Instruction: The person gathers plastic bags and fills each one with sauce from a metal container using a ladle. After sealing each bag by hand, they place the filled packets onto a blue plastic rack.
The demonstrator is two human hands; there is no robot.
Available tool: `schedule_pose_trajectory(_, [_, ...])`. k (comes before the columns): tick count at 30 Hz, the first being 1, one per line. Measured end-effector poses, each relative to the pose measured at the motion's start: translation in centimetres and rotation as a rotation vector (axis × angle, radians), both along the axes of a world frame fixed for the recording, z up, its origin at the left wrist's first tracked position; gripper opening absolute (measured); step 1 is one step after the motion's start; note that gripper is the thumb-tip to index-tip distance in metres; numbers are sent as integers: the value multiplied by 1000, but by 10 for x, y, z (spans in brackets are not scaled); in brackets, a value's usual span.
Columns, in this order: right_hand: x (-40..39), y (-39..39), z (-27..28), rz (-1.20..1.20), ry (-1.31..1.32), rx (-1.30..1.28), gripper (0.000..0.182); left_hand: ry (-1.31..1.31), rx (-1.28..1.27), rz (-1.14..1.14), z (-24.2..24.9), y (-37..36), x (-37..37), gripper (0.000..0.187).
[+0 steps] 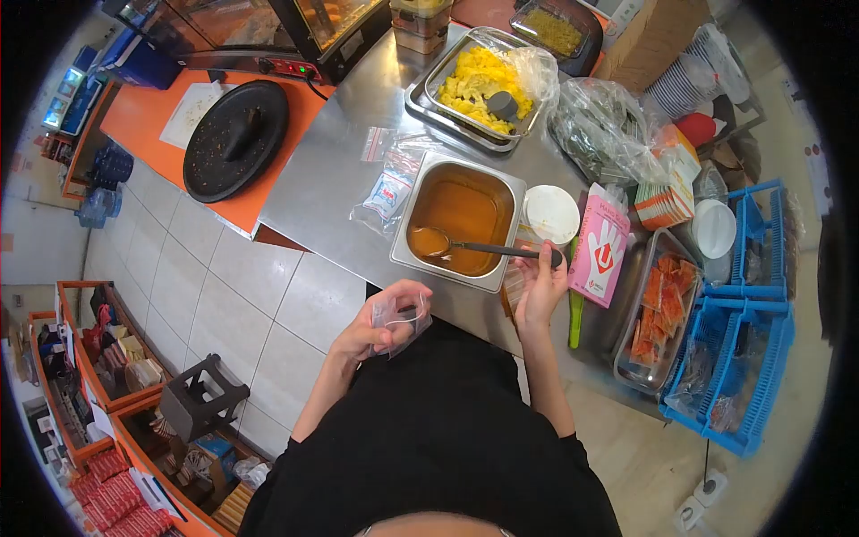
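Note:
My right hand (542,285) grips the dark handle of a ladle (488,248). The ladle's bowl rests at the left side of a steel pan (403,234) of orange-brown sauce (465,208), partly dipped in it. Lower left of the pan, my left hand (380,324) is closed round a small clear plastic bag (407,329), its mouth held apart. Whether anything is inside the bag I cannot make out. A white round lid or tub (551,215) stands right of the pan, close above my right hand.
Small bags (386,195) lie left of the pan. Behind it is a tray of yellow food (483,80). To the right are a pink glove box (601,251), a green-handled tool (575,318), a container of red packets (662,309) and blue baskets (734,358). A black lid (237,139) lies left.

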State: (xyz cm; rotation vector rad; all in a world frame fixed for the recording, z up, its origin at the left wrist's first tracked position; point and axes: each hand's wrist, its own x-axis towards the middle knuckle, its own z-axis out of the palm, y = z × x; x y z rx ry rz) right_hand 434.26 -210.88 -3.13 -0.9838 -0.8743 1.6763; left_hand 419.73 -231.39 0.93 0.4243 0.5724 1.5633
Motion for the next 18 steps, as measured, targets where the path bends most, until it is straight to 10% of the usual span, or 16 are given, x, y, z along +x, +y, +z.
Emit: schedule_pose_trajectory(18, [5,41,51,-46,125,14,24,390,-65,297,25,19,-13,88])
